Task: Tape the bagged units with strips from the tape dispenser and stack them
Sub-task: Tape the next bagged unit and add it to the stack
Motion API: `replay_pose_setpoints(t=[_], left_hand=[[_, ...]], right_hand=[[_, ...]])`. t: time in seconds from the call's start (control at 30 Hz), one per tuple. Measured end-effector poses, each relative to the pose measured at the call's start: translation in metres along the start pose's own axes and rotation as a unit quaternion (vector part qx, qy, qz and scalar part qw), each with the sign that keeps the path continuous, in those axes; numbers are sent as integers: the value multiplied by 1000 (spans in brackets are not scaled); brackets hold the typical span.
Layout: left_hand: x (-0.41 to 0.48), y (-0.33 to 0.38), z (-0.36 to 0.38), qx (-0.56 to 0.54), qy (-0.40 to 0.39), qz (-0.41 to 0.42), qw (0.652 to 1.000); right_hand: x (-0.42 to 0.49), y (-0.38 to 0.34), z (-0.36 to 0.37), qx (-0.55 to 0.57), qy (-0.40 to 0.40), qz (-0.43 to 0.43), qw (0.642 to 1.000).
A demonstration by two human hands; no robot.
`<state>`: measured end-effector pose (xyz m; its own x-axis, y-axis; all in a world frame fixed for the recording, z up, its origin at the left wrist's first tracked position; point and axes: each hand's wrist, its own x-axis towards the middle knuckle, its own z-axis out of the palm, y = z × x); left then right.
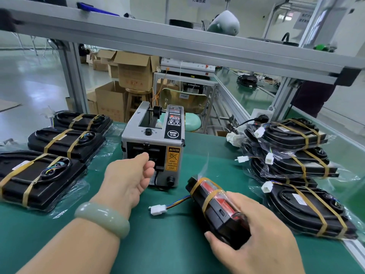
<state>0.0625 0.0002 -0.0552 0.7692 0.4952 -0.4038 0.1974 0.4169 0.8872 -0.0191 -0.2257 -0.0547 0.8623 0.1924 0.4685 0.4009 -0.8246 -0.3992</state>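
Right hand (254, 234), nearest the viewer, grips a bagged unit (213, 200) with fingers and thumb curled round its near end. The unit is held on edge over the green mat (173, 244) and has two tape bands round it. Its white connector (157, 210) lies to the left. Left hand (128, 177) is apart from the unit, at the outlet of the tape dispenser (156, 139), fingers curled; whether they pinch a strip cannot be told. Taped units (65, 143) lie singly at left, and a stack of units (292, 155) lies at right.
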Motion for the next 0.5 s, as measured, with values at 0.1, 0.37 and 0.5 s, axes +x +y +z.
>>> replay_pose_setpoints(t=[0.1,0.37,0.5], left_hand=[[1,0,4,-18,20,6,1000],[3,0,16,-55,101,22,993],[2,-4,12,-48,89,18,995]], right_hand=[[0,-2,-1,-12,7,-7,1000],[0,-8,1,-34,39,-25,998],[-1,-6,2,-28,46,-23,998]])
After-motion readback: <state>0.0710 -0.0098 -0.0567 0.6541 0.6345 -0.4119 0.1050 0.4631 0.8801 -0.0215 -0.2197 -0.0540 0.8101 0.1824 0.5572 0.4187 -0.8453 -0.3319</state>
